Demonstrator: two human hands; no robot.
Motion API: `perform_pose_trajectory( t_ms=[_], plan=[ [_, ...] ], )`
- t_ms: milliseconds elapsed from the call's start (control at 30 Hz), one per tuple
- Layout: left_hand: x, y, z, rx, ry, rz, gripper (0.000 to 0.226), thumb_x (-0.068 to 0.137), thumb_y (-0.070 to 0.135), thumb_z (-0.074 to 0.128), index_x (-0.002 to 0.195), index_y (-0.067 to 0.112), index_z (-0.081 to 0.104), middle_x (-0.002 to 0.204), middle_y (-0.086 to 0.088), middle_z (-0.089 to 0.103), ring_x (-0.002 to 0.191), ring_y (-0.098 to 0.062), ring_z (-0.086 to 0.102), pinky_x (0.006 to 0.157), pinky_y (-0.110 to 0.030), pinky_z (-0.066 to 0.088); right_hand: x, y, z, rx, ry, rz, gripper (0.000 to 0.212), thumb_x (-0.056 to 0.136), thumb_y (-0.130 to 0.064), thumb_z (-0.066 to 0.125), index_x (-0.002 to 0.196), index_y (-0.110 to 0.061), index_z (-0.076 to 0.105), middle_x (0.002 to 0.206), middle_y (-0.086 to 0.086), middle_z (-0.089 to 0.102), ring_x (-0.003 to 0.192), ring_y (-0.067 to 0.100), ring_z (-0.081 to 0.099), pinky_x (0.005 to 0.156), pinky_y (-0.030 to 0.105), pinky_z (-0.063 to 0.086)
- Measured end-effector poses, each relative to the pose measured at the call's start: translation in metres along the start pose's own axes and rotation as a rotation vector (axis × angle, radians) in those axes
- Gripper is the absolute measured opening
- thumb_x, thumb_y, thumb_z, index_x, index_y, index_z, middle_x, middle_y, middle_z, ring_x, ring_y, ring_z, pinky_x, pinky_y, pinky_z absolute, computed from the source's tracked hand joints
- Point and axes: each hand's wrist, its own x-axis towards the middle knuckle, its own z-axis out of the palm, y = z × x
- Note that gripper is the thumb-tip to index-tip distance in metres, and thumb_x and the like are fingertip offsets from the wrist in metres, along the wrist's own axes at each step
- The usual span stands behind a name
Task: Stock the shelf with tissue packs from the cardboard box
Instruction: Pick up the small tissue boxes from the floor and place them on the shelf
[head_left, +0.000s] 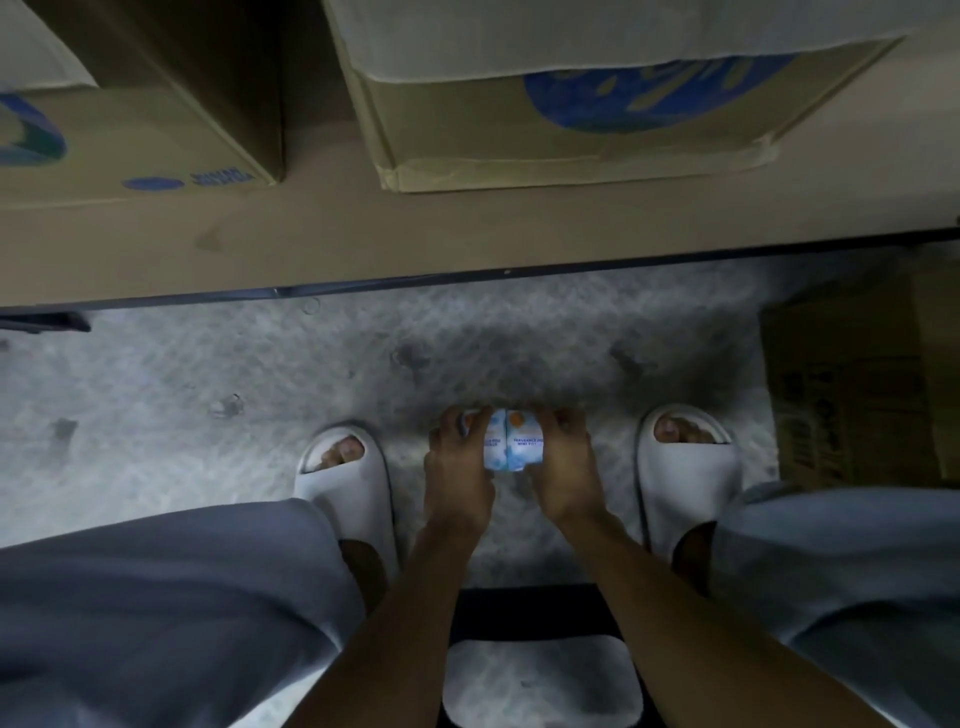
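Head view. Two tissue packs (511, 441), white and blue with small print, sit side by side and touching, low between the person's feet and over the speckled floor (208, 374). Whether they rest on the floor cannot be told.

The left hand (457, 467) grips the left pack, fingers curled over its far edge. The right hand (561, 467) grips the right pack the same way.

A pale slipper (345, 483) stands left of the hands and another (685, 467) stands right of them.

A dark cardboard box (857, 395) stands on the floor at the right edge, apart from the hands.

On the far side runs the shelf (363, 244), its bare front strip nearest the packs. It bears a left carton (130, 145) and a right carton (571, 130), both with blue printing.

A stool seat (540, 675) shows near, between the forearms.
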Motion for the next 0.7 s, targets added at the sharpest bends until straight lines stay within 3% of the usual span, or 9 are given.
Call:
perform_pose_trajectory(
  t_ms=[67, 167, 267, 333, 400, 467, 567, 700],
  plan=[
    [-0.001, 0.000, -0.004, -0.056, 0.009, -0.009, 0.085, 0.059, -0.016, 0.069, 0.136, 0.016, 0.052, 0.135, -0.016, 0.045, 0.111, -0.035, 0.053, 0.085, -0.042, 0.054, -0.003, 0.002, -0.001, 0.077, -0.025, 0.061, 0.035, 0.095, 0.005, 0.048, 0.129, 0.009, 0.047, 0.115, 0.009, 0.053, 0.089, 0.003, 0.054, 0.066, -0.003, 0.038],
    [0.000, 0.006, -0.014, -0.180, 0.016, 0.006, 0.082, 0.064, -0.020, 0.060, 0.138, 0.014, 0.049, 0.139, -0.013, 0.038, 0.120, -0.027, 0.049, 0.092, -0.033, 0.051, -0.005, -0.007, -0.009, 0.068, 0.037, 0.002, 0.029, 0.084, 0.001, 0.066, 0.113, 0.002, 0.062, 0.106, 0.012, 0.061, 0.091, 0.022, 0.062, 0.077, 0.016, 0.049],
    [-0.001, 0.015, -0.031, -0.256, 0.067, 0.054, 0.072, 0.073, -0.017, 0.058, 0.138, 0.012, 0.049, 0.139, -0.008, 0.038, 0.117, -0.018, 0.050, 0.089, -0.026, 0.049, -0.009, -0.019, -0.024, 0.142, 0.030, -0.043, 0.023, 0.086, 0.001, 0.065, 0.110, 0.001, 0.064, 0.098, 0.004, 0.056, 0.090, 0.018, 0.058, 0.072, 0.001, 0.040],
    [-0.002, 0.021, -0.045, -0.336, 0.108, 0.086, 0.065, 0.078, -0.017, 0.058, 0.136, 0.012, 0.049, 0.130, 0.010, 0.038, 0.110, -0.002, 0.049, 0.088, -0.019, 0.048, -0.011, -0.031, -0.038, 0.145, 0.054, -0.084, 0.033, 0.083, 0.001, 0.067, 0.115, -0.005, 0.063, 0.105, 0.005, 0.055, 0.096, 0.016, 0.055, 0.080, 0.010, 0.043],
    [-0.005, 0.029, -0.060, -0.353, 0.155, 0.109, 0.066, 0.075, -0.019, 0.058, 0.134, 0.009, 0.051, 0.124, 0.018, 0.036, 0.105, 0.006, 0.044, 0.087, -0.002, 0.038, -0.016, -0.040, -0.049, 0.127, 0.111, -0.160, 0.048, 0.071, 0.006, 0.071, 0.116, -0.009, 0.065, 0.105, 0.003, 0.054, 0.098, 0.017, 0.054, 0.085, 0.024, 0.045],
    [-0.009, 0.038, -0.078, -0.329, 0.203, 0.139, 0.072, 0.070, -0.020, 0.060, 0.134, 0.011, 0.053, 0.130, 0.007, 0.037, 0.110, 0.001, 0.042, 0.085, 0.006, 0.028, -0.023, -0.054, -0.062, 0.092, 0.138, -0.202, 0.061, 0.065, 0.011, 0.068, 0.122, -0.009, 0.062, 0.105, -0.002, 0.048, 0.098, 0.014, 0.050, 0.088, 0.017, 0.039],
    [-0.021, 0.050, -0.107, -0.316, 0.242, 0.187, 0.076, 0.068, -0.019, 0.061, 0.136, 0.014, 0.052, 0.138, -0.001, 0.036, 0.119, -0.007, 0.044, 0.092, 0.005, 0.025, -0.038, -0.078, -0.085, 0.111, 0.157, -0.211, 0.067, 0.064, 0.014, 0.061, 0.127, -0.009, 0.059, 0.111, 0.002, 0.045, 0.100, 0.010, 0.048, 0.087, -0.001, 0.029],
    [-0.038, 0.067, -0.149, -0.315, 0.323, 0.265, 0.075, 0.071, -0.011, 0.069, 0.138, 0.019, 0.051, 0.142, -0.010, 0.042, 0.129, -0.019, 0.045, 0.096, -0.005, 0.027, -0.062, -0.112, -0.115, 0.103, 0.191, -0.275, 0.073, 0.064, 0.011, 0.064, 0.132, -0.014, 0.056, 0.112, -0.001, 0.042, 0.103, 0.013, 0.054, 0.089, 0.006, 0.031]
  ],
)
